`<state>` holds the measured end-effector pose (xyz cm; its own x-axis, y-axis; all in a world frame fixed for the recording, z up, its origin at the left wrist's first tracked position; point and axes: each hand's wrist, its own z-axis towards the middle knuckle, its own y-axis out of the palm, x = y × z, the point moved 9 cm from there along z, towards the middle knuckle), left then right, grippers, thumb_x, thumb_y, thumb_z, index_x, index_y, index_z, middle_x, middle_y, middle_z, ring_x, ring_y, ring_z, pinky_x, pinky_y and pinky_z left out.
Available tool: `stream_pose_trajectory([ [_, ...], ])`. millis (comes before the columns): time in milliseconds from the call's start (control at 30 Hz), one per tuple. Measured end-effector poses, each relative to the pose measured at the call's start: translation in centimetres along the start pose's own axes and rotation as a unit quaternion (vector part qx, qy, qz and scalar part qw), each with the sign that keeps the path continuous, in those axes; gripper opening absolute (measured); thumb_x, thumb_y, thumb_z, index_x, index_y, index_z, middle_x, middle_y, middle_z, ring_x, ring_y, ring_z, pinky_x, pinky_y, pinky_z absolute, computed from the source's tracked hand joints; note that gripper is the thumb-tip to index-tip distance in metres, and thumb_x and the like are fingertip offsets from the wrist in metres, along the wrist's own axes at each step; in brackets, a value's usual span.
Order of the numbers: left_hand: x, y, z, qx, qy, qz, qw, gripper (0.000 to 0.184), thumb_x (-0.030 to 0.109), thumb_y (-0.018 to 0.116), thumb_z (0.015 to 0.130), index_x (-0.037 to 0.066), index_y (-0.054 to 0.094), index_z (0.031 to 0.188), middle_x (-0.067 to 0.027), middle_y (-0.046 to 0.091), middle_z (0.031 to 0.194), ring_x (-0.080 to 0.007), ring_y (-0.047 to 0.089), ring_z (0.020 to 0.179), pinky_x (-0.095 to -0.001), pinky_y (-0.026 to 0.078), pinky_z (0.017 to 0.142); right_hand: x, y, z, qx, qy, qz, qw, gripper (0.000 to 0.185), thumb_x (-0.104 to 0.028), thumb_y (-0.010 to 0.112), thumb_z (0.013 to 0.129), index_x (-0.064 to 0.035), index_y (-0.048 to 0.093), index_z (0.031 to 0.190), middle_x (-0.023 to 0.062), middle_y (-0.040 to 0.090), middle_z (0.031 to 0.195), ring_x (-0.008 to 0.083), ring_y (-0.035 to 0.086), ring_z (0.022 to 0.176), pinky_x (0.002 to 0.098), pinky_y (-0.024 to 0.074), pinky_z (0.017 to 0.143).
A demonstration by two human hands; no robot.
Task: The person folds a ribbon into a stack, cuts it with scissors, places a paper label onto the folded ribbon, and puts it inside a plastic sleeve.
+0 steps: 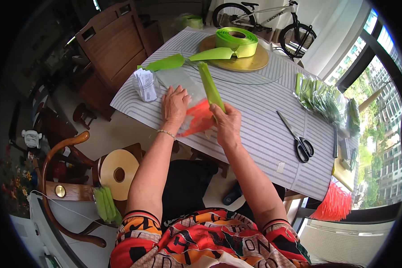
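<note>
My left hand (175, 106) lies with its fingers spread on a clear plastic bag (177, 80) near the table's front left edge. Red material (195, 117) shows between my two hands, partly hidden and blurred. A folded bright green strip (210, 85) stands up from my right hand (224, 119), whose fingers are closed round its lower end. Farther back, a roll of green ribbon (236, 39) rests on a round golden board (254, 61), and loose green pieces (167, 62) lie to its left.
Black-handled scissors (300, 144) lie on the striped table (259, 107), right of my hands. Packed green bundles (319, 96) and red strands (334, 203) are at the right edge. A cup of paper slips (145, 85) stands at the left, near a wooden chair (49, 178).
</note>
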<state>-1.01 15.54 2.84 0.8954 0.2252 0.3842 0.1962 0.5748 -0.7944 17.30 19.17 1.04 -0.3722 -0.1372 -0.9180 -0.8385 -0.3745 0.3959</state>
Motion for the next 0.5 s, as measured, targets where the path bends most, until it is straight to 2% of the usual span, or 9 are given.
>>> stream_pose_trajectory([
  [33, -0.4, 0.1, 0.1, 0.0, -0.01, -0.014, 1.0, 0.03, 0.027, 0.061, 0.09, 0.009, 0.071, 0.113, -0.012, 0.062, 0.131, -0.0373, 0.047, 0.131, -0.0541, 0.033, 0.109, 0.8, 0.6, 0.5, 0.012, 0.003, 0.001, 1.0, 0.01, -0.009, 0.066, 0.091, 0.0015, 0.065, 0.092, -0.0023, 0.053, 0.068, 0.0052, 0.044, 0.054, 0.025, 0.0499, 0.051],
  [133, -0.6, -0.2, 0.1, 0.031, 0.004, -0.007, 0.999, 0.027, 0.026, 0.062, 0.089, 0.01, 0.074, 0.108, -0.0105, 0.067, 0.122, -0.038, 0.055, 0.123, -0.0499, 0.041, 0.103, 2.1, 1.8, 1.7, 0.034, 0.003, -0.005, 0.999, 0.009, -0.007, 0.066, 0.091, 0.0019, 0.066, 0.092, -0.0025, 0.054, 0.068, 0.0055, 0.045, 0.054, 0.0239, 0.047, 0.049],
  [233, -0.6, -1.3, 1.2, 0.018, -0.009, -0.034, 0.999, 0.024, 0.025, 0.063, 0.089, 0.007, 0.075, 0.098, -0.009, 0.073, 0.106, -0.0346, 0.064, 0.106, -0.0439, 0.049, 0.091, 2.7, 1.2, 1.5, 0.046, 0.012, -0.016, 0.999, 0.01, -0.007, 0.066, 0.091, 0.0025, 0.066, 0.092, -0.0023, 0.054, 0.068, 0.0062, 0.046, 0.053, 0.024, 0.0462, 0.049],
  [333, 1.3, -4.2, -0.5, -0.11, -0.165, -0.12, 0.973, 0.028, 0.027, 0.064, 0.09, 0.004, 0.074, 0.103, -0.0114, 0.074, 0.094, -0.0248, 0.07, 0.091, -0.0337, 0.053, 0.076, 2.5, 1.5, 1.6, 0.056, 0.016, 0.013, 0.998, 0.01, -0.007, 0.065, 0.091, 0.0028, 0.066, 0.092, -0.0022, 0.054, 0.068, 0.0064, 0.046, 0.051, 0.0238, 0.0453, 0.048],
  [433, 1.5, -4.1, -4.9, -0.052, -0.201, -0.367, 0.907, 0.029, 0.025, 0.066, 0.091, 0.001, 0.073, 0.107, -0.013, 0.074, 0.095, -0.0113, 0.066, 0.09, -0.0275, 0.053, 0.074, 2.6, 1.6, 1.6, 0.063, 0.014, 0.035, 0.997, 0.009, -0.006, 0.064, 0.091, 0.0027, 0.066, 0.092, -0.002, 0.054, 0.067, 0.0065, 0.046, 0.051, 0.0235, 0.0446, 0.048],
  [500, 4.1, -5.3, -7.1, 0.017, -0.15, -0.468, 0.87, 0.026, 0.021, 0.066, 0.092, 0.001, 0.072, 0.109, -0.0132, 0.073, 0.097, -0.0071, 0.062, 0.09, -0.0258, 0.052, 0.076, 2.1, 1.5, 1.6, 0.046, 0.004, 0.059, 0.997, 0.009, -0.006, 0.064, 0.092, 0.0028, 0.066, 0.092, -0.002, 0.054, 0.067, 0.0064, 0.047, 0.052, 0.0231, 0.0446, 0.049],
])
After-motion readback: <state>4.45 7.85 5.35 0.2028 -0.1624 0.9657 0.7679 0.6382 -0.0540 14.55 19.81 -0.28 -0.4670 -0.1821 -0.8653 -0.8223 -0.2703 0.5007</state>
